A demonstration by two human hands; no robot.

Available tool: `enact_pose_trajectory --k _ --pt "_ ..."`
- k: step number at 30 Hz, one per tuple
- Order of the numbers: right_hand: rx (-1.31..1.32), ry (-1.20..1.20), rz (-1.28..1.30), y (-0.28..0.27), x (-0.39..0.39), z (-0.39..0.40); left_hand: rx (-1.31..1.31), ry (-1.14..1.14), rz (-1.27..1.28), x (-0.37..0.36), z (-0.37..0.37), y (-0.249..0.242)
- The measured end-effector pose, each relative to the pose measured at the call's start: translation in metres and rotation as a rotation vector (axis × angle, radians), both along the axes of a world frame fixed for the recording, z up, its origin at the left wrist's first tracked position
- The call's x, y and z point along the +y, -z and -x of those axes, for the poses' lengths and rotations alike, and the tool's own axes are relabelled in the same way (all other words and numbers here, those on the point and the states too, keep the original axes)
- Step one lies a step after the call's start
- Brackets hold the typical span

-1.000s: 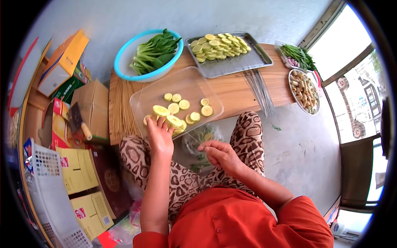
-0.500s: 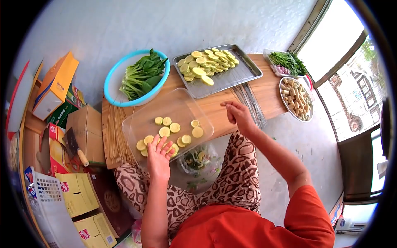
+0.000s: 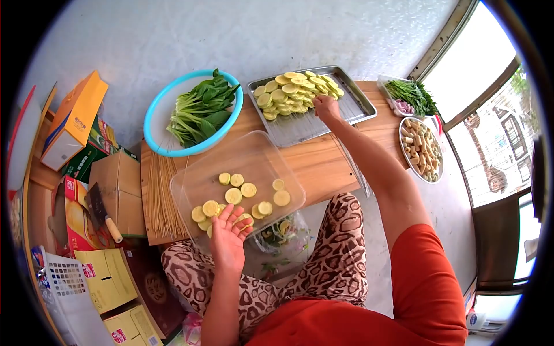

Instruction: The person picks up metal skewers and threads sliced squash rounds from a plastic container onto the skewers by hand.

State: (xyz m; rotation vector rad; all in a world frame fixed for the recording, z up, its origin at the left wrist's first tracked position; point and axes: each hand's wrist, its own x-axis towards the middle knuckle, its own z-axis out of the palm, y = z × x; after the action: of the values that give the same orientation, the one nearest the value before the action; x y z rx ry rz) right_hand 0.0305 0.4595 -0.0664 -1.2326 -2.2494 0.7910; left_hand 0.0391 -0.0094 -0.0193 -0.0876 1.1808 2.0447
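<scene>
My left hand (image 3: 229,239) is palm up with its fingers apart, over the near edge of a clear plastic tub (image 3: 268,147) that holds several pale round slices (image 3: 248,190). Nothing lies in its palm. My right hand (image 3: 326,108) is closed at the near right side of a heap of yellow-green slices (image 3: 288,89) on a metal tray (image 3: 360,112); whatever its fingers hold is too small to name. Thin metal skewers (image 3: 353,164) lie under my right forearm, partly hidden. Wooden skewers (image 3: 161,193) lie left of the tub.
A blue-rimmed basin (image 3: 151,118) of leafy greens (image 3: 202,109) stands behind the tub. At the right are a plate of short tan pieces (image 3: 421,150) and a box of cut greens (image 3: 412,95). A cleaver (image 3: 101,207) and cartons (image 3: 118,184) are at the left.
My right hand has moved up and back, from above the table's front to the slices on the metal tray. My left hand stays open near the tub. The view has shifted slightly.
</scene>
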Motion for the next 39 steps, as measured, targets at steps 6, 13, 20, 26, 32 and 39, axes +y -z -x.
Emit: enact_pose_trajectory --k 6,13,20,26,32,39 --pt "-0.061 -0.021 -0.021 -0.039 -0.028 -0.058 0.018 0.030 -0.016 0.002 -0.003 -0.001" --pt "-0.374 0.067 -0.190 0.000 -0.020 -0.184 0.042 0.070 -0.053 0.003 -0.006 0.010" --pt "-0.653 0.063 -0.106 0.050 -0.046 -0.243 0.050 0.090 0.002 0.005 -0.007 0.019" --pt "-0.611 0.141 -0.025 0.065 -0.045 -0.235 0.070 0.078 0.062 0.008 -0.005 0.030" --pt "-0.549 0.089 0.147 0.039 -0.051 -0.230 0.096 0.078 0.100 0.012 -0.007 0.031" --pt "0.374 -0.007 1.177 -0.018 -0.116 -0.241 0.110 0.054 0.087 0.010 -0.003 0.032"
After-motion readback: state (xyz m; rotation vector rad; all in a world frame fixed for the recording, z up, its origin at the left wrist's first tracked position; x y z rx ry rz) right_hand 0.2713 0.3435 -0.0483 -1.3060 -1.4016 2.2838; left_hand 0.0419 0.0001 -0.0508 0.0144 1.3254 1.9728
